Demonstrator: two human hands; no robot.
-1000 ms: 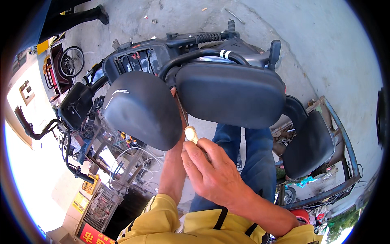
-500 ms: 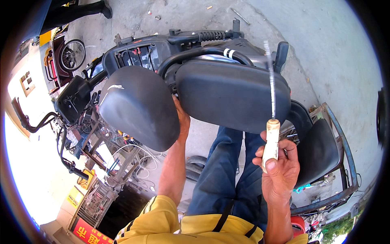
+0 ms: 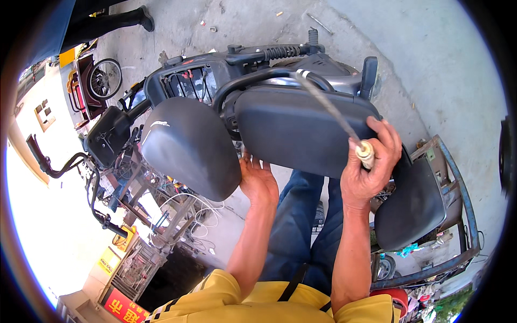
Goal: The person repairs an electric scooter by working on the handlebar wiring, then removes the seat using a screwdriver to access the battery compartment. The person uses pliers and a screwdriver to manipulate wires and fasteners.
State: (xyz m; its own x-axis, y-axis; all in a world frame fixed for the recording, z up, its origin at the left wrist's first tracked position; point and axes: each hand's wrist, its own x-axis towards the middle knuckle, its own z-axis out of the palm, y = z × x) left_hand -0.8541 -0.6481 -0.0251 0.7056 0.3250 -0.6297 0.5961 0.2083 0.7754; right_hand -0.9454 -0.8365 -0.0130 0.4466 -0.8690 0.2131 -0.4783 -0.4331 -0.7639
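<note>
My right hand (image 3: 371, 161) is wrapped round the pale handle of a screwdriver (image 3: 334, 113). Its long metal shaft slants up and left across a long black padded seat (image 3: 301, 129), and the tip is smeared by motion. Fingers of that hand also touch the seat's right end. My left hand (image 3: 259, 183) is palm up, its fingers stretched against the seat's lower left edge; the fingertips are partly hidden. Just left of it is a rounded black front seat (image 3: 188, 148). Both seats sit on a black electric scooter (image 3: 242, 56), whose open compartment (image 3: 188, 83) shows red and black wires.
Handlebars (image 3: 99, 177) reach out on the left. A blue-grey metal frame (image 3: 468, 215) stands right, beside another black pad (image 3: 412, 207). White cable (image 3: 202, 215) tangles among clutter at lower left. At upper left are a person's leg (image 3: 107, 27) and a wheel (image 3: 105, 79).
My right hand has risen to the long seat, and the screwdriver has tipped from upright to leaning left. My left hand has dropped lower and right from the gap between the seats.
</note>
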